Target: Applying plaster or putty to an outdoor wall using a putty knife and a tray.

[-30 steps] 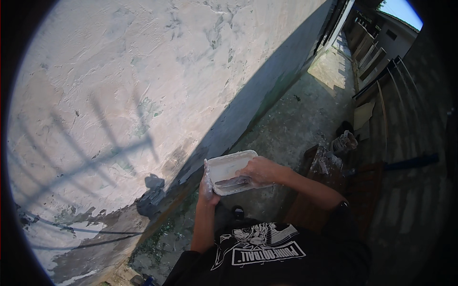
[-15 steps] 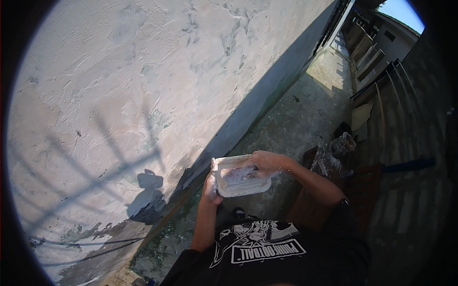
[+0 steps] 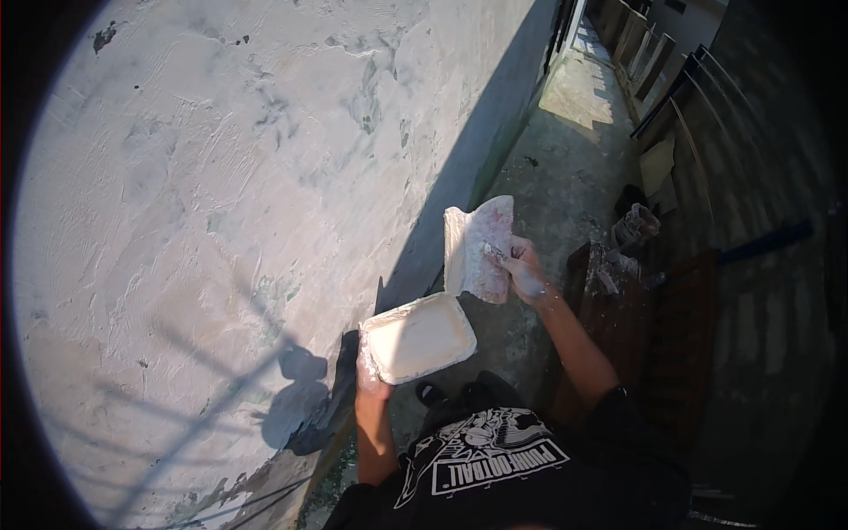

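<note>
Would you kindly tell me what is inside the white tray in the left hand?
The white tray appears to hold a pale, creamy layer; whatever lies beneath it is covered and cannot be seen.

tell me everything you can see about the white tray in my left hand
The tray is off-white, shallow and rectangular with rounded corners, perhaps plastic. Its rim looks rough and crusted; pale material seems to coat the inside, depth unclear. It sits slightly askew, open side up, gripped at its left end by your left hand.
</note>
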Demonstrator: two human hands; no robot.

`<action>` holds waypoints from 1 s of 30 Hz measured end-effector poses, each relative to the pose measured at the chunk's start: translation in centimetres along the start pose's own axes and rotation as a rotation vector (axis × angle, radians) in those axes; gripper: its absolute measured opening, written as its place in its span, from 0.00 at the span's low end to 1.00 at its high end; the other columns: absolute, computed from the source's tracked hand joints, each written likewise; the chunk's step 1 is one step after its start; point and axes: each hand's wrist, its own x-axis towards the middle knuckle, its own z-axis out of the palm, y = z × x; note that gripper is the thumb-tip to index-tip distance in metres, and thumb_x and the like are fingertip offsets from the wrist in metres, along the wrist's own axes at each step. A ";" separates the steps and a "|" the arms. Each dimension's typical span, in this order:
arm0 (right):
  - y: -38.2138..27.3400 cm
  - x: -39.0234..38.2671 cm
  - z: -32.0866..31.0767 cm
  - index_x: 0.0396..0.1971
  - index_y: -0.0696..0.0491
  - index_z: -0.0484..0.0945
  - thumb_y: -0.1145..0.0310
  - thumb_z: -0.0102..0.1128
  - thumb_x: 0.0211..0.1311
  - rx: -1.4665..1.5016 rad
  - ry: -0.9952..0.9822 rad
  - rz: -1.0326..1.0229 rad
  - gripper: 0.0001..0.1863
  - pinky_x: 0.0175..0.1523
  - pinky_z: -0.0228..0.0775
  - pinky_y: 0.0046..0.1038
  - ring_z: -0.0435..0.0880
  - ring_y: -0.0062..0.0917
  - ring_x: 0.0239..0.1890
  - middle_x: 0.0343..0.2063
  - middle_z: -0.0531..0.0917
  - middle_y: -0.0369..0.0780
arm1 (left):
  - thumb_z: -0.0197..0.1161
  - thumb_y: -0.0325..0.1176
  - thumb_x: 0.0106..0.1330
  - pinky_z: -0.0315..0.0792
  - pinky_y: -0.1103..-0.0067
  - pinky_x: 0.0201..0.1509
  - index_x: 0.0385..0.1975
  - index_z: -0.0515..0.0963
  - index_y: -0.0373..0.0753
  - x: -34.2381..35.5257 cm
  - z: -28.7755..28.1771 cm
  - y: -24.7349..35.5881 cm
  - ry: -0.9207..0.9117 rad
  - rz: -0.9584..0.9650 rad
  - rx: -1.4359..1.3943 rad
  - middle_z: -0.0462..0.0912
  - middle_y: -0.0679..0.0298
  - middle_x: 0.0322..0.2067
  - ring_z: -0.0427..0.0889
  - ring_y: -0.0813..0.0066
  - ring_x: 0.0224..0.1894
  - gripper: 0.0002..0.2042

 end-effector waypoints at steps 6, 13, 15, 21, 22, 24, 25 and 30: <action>6.3 5.3 -1.2 0.36 0.61 0.78 0.75 0.54 0.59 -0.170 0.362 -0.059 0.08 0.39 0.70 0.22 0.78 0.17 0.35 0.33 0.81 0.35 | 0.41 0.45 0.69 0.66 0.70 0.59 0.55 0.65 0.34 -0.7 0.3 1.2 0.099 -0.037 -0.001 0.71 0.57 0.53 0.72 0.63 0.53 0.23; 13.1 16.6 -0.9 0.43 0.63 0.75 0.70 0.52 0.61 -0.505 0.672 -0.320 0.14 0.34 0.69 0.30 0.81 0.42 0.28 0.27 0.79 0.55 | 0.42 0.49 0.68 0.68 0.64 0.56 0.54 0.66 0.38 -0.2 0.5 -1.3 0.244 -0.039 -0.215 0.72 0.57 0.51 0.73 0.60 0.52 0.24; 14.9 18.3 1.5 0.49 0.59 0.72 0.72 0.52 0.58 -0.547 0.562 -0.346 0.18 0.31 0.68 0.32 0.77 0.48 0.29 0.27 0.76 0.56 | 0.40 0.51 0.69 0.69 0.65 0.55 0.54 0.66 0.38 0.3 1.2 -1.9 0.330 -0.053 -0.217 0.73 0.57 0.51 0.73 0.60 0.52 0.24; 20.0 13.9 3.4 0.54 0.56 0.69 0.77 0.54 0.51 -0.469 0.394 -0.372 0.25 0.27 0.66 0.35 0.75 0.50 0.27 0.22 0.75 0.54 | 0.41 0.50 0.68 0.70 0.62 0.54 0.55 0.65 0.38 2.2 5.2 -2.5 0.452 0.018 -0.221 0.71 0.56 0.52 0.72 0.59 0.52 0.24; 20.5 13.4 2.4 0.52 0.57 0.70 0.76 0.54 0.52 -0.432 0.304 -0.407 0.23 0.27 0.65 0.35 0.75 0.50 0.25 0.21 0.74 0.54 | 0.41 0.50 0.68 0.70 0.62 0.54 0.55 0.65 0.38 2.8 5.5 -2.8 0.461 0.012 -0.219 0.71 0.56 0.52 0.72 0.59 0.52 0.24; 19.1 13.2 0.4 0.44 0.59 0.72 0.76 0.54 0.53 -0.388 0.335 -0.294 0.16 0.27 0.65 0.37 0.75 0.49 0.26 0.22 0.74 0.53 | 0.39 0.51 0.69 0.69 0.62 0.55 0.55 0.65 0.38 3.8 5.5 -3.1 0.448 0.017 -0.246 0.71 0.56 0.52 0.72 0.58 0.52 0.25; 18.2 13.6 -0.2 0.36 0.61 0.75 0.76 0.54 0.54 -0.348 0.364 -0.195 0.10 0.27 0.65 0.39 0.75 0.49 0.26 0.22 0.75 0.53 | 0.39 0.51 0.69 0.69 0.62 0.55 0.55 0.65 0.38 4.3 5.7 -3.3 0.458 0.018 -0.245 0.71 0.56 0.52 0.72 0.58 0.52 0.25; 16.9 19.1 -1.6 0.41 0.61 0.74 0.76 0.54 0.55 -0.422 0.470 -0.214 0.13 0.26 0.64 0.37 0.74 0.49 0.25 0.21 0.74 0.54 | 0.39 0.52 0.69 0.68 0.61 0.55 0.55 0.65 0.39 6.9 7.8 -4.4 0.476 0.008 -0.265 0.70 0.56 0.53 0.71 0.58 0.53 0.25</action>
